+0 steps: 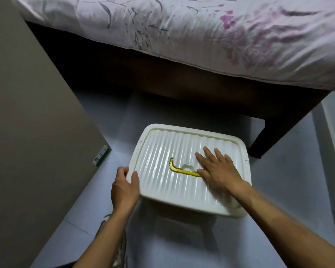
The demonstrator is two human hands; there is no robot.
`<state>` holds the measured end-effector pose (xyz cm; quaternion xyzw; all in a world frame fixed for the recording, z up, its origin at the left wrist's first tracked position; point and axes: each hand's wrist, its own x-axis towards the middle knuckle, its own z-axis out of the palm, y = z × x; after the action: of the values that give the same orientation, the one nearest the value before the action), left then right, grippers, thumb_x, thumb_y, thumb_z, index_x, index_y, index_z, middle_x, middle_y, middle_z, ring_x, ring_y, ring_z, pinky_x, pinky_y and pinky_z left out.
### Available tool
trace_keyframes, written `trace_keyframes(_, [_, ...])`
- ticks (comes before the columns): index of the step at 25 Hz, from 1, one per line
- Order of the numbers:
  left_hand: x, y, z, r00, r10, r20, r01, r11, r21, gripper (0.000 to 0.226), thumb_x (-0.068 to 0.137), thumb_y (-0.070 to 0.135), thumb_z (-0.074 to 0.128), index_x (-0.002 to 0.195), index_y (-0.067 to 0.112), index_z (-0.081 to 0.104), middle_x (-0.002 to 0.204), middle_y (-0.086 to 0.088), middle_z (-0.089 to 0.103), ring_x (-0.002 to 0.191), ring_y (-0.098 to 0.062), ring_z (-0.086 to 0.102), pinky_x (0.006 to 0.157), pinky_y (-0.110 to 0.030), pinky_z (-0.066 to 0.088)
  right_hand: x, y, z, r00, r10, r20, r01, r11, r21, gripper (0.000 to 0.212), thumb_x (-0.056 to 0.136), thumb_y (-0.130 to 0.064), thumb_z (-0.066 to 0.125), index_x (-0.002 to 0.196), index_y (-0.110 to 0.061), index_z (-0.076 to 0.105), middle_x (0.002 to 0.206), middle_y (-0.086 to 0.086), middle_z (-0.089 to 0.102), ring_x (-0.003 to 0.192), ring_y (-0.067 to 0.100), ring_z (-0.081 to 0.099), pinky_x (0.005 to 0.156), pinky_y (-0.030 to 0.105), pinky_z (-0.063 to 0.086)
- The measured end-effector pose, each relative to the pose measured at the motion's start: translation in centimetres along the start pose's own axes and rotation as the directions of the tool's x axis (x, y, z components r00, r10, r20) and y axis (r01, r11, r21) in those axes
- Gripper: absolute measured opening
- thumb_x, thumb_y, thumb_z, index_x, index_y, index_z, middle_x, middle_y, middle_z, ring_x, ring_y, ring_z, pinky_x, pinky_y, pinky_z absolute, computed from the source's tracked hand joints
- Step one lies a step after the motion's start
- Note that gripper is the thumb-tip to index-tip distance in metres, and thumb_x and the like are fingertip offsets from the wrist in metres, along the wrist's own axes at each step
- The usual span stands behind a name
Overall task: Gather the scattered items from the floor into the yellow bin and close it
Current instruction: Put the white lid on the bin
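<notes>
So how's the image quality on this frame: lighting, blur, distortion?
Head view: dim and bluish; the lid shows soft sheen on its ribs; the right hand and near lid corner are slightly motion-blurred; the left hand is sharper; wide-angle bending curves the bed edge.

The ribbed white lid (pixel 184 171) is gripped at its left edge by the left hand (pixel 124 187); the right hand (pixel 218 168) is pressed flat on top, beside the yellow handle (pixel 182 170).

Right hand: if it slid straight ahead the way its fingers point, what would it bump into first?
Probably the raised far rim of the white lid. The right hand lies flat on the ribbed top, fingers pointing up-left toward the bed frame, which stands farther back. Depth is hard to judge.
</notes>
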<state>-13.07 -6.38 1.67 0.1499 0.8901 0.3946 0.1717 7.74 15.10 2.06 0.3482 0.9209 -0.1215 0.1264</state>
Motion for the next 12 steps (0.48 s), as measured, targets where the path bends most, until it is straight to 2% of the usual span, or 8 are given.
trace_keyframes(2, [1.7, 1.2, -0.1, 0.969, -0.215, 0.122, 0.234, 0.958, -0.166, 0.025, 0.096, 0.04, 0.048, 0.113, 0.022, 0.045, 0.103, 0.001, 0.057, 0.088, -0.019, 0.06, 0.062, -0.029, 0.05, -0.8, -1.4, 0.7, 0.993, 0.085, -0.086, -0.084, 0.996, 0.021, 0.054, 0.101, -0.051, 0.029, 0.15, -0.04, 0.01, 0.164, -0.002, 0.003, 0.149, 0.035, 0.004, 0.115, 0.059, 0.013])
trace_keyframes(4, [3.2, 1.7, -0.5, 0.893, -0.354, 0.279, 0.438, 0.829, -0.348, 0.033, 0.098, 0.037, 0.048, 0.128, 0.023, 0.044, 0.115, -0.003, 0.056, 0.093, -0.024, 0.059, 0.078, -0.041, 0.056, -1.5, -2.2, 1.1, 0.984, 0.097, -0.149, -0.097, 0.995, 0.011, 0.049, 0.101, -0.046, 0.032, 0.148, -0.037, 0.02, 0.161, 0.0, 0.015, 0.147, 0.035, 0.016, 0.111, 0.058, 0.024])
trace_keyframes(6, [3.9, 1.8, -0.6, 0.871, -0.352, 0.343, 0.486, 0.719, -0.496, 0.047, 0.097, 0.025, 0.055, 0.142, 0.026, 0.04, 0.124, -0.004, 0.053, 0.094, -0.024, 0.061, 0.077, -0.04, 0.055, -1.4, -1.8, 0.9, 0.988, 0.069, -0.138, -0.07, 0.998, 0.0, 0.049, 0.101, -0.046, 0.032, 0.148, -0.037, 0.022, 0.16, -0.001, 0.017, 0.146, 0.033, 0.019, 0.112, 0.054, 0.025])
trace_keyframes(8, [3.9, 1.5, -0.4, 0.894, -0.314, 0.319, 0.447, 0.655, -0.609, 0.055, 0.093, 0.012, 0.06, 0.144, 0.022, 0.041, 0.128, -0.003, 0.054, 0.094, -0.02, 0.063, 0.074, -0.034, 0.054, -1.3, -1.3, 0.6, 0.989, 0.061, -0.133, -0.062, 0.998, -0.004, 0.049, 0.101, -0.046, 0.034, 0.148, -0.036, 0.025, 0.159, -0.001, 0.021, 0.143, 0.031, 0.024, 0.11, 0.053, 0.028])
trace_keyframes(10, [4.0, 1.7, -0.6, 0.939, -0.274, 0.21, 0.344, 0.719, -0.604, 0.042, 0.09, 0.005, 0.062, 0.129, 0.02, 0.058, 0.128, -0.001, 0.061, 0.1, -0.02, 0.064, 0.078, -0.029, 0.051, -1.5, -1.3, 0.6, 0.987, 0.044, -0.155, -0.051, 0.998, -0.041, 0.048, 0.1, -0.047, 0.037, 0.146, -0.035, 0.028, 0.155, -0.001, 0.027, 0.137, 0.028, 0.033, 0.105, 0.049, 0.036])
trace_keyframes(11, [4.3, 2.0, -0.7, 0.964, -0.228, 0.136, 0.265, 0.827, -0.496, 0.034, 0.089, 0.005, 0.062, 0.119, 0.022, 0.065, 0.123, -0.001, 0.066, 0.103, -0.021, 0.064, 0.082, -0.029, 0.05, -1.7, -1.4, 0.3, 0.988, 0.039, -0.151, -0.048, 0.997, -0.059, 0.048, 0.099, -0.047, 0.038, 0.145, -0.034, 0.029, 0.153, 0.0, 0.029, 0.133, 0.027, 0.036, 0.102, 0.048, 0.039])
trace_keyframes(12, [4.4, 2.5, -0.8, 0.99, -0.13, 0.06, 0.141, 0.959, -0.245, 0.031, 0.089, 0.007, 0.061, 0.113, 0.025, 0.067, 0.119, -0.002, 0.067, 0.106, -0.022, 0.062, 0.085, -0.032, 0.05, -1.7, -1.4, 0.2, 0.989, 0.024, -0.149, -0.034, 0.997, -0.066, 0.048, 0.099, -0.046, 0.039, 0.145, -0.034, 0.031, 0.152, 0.0, 0.031, 0.13, 0.027, 0.038, 0.1, 0.046, 0.04])
